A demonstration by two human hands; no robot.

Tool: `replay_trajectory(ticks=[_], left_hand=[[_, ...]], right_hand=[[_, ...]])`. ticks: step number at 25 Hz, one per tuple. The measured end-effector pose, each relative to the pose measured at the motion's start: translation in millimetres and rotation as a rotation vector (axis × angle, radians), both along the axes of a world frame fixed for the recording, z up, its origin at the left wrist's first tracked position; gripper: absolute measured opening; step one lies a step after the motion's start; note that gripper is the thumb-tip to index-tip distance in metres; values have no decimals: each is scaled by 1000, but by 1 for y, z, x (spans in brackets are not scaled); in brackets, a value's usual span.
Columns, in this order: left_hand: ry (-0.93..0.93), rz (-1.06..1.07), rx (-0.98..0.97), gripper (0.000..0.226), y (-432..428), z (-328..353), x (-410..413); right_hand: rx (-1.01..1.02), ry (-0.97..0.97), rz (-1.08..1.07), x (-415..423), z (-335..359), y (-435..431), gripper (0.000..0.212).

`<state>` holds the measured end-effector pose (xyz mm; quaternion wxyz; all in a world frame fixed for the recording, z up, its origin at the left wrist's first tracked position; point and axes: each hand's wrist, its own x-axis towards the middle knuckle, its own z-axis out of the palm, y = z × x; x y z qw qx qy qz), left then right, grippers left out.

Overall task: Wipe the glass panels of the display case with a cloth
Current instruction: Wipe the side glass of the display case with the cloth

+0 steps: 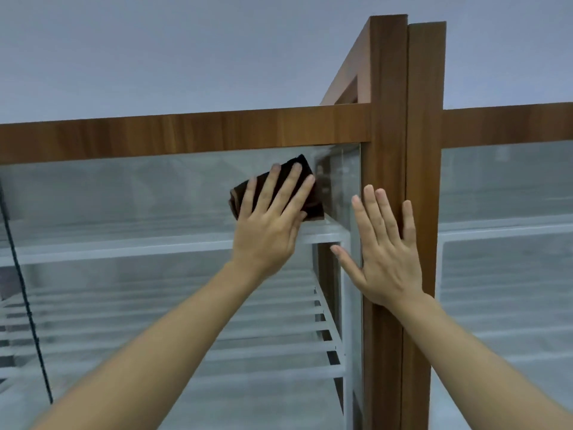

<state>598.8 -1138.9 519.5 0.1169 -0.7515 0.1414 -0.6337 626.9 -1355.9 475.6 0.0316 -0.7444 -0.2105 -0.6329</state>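
A wood-framed display case fills the view, with a large glass panel [130,206] on the left. My left hand [269,218] lies flat with straight, spread fingers, pressing a dark brown folded cloth [313,197] against the upper right part of that panel, just below the top wooden rail [173,135]. My right hand [384,256] is flat with fingers spread, resting on the panel's right edge and the vertical wooden post [387,119]. It holds nothing.
A second glass panel [502,187] lies right of the post. White slatted metal shelves [186,308] show behind the glass. A dark cord or seam [24,299] runs down the far left. A plain grey wall rises above the case.
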Motion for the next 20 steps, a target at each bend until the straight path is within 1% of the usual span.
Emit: replay_trajectory(ticks=[1,2,3,4,5,6,7,9,10,11,12,15,16,17,18,20], left_hand=[[33,22,59,54,-7,-29,0],[95,47,219,56,-9,-62,-3],[187,72,428,57,-6,-91,-10],[250,95,588,56,2,-103,-16],[250,94,646,53,7,-97,-15],[199,91,609,51,6,-77,-10],[138,81,461,50,-2,-49,-6],[29,41,71,50,-19,5,1],[8,42,-44,50,-28,13,4],[4,31,-72,51,-33,1,4],[16,30,-4,52,-32,-30,4],[222,124,347,67,0,-170,-23],[274,175,396,72,17,-196,-34],[279,175,379,70,31,-200,-37],[223,164,313,64,40,-185,-33],[72,107,19,52,45,-117,-23]], right_hand=[[-1,-6,13,0,1,-1,77],[-4,-11,25,1,1,-1,75],[-9,-15,41,0,1,-2,73],[-9,-20,64,1,0,-2,71],[-2,-32,92,2,-1,-3,68],[8,-44,125,3,-2,-4,66],[20,-55,157,3,-4,-4,64],[38,-77,203,3,-5,-3,61],[42,-82,220,3,-5,-3,60],[47,-81,239,3,-5,-3,59],[61,-74,267,3,-5,-3,58],[123,-28,371,-2,-17,1,56],[111,-23,396,-7,-27,6,56],[81,-26,422,-12,-37,13,55],[53,-23,453,-18,-47,25,55],[67,19,503,-25,-62,53,54]])
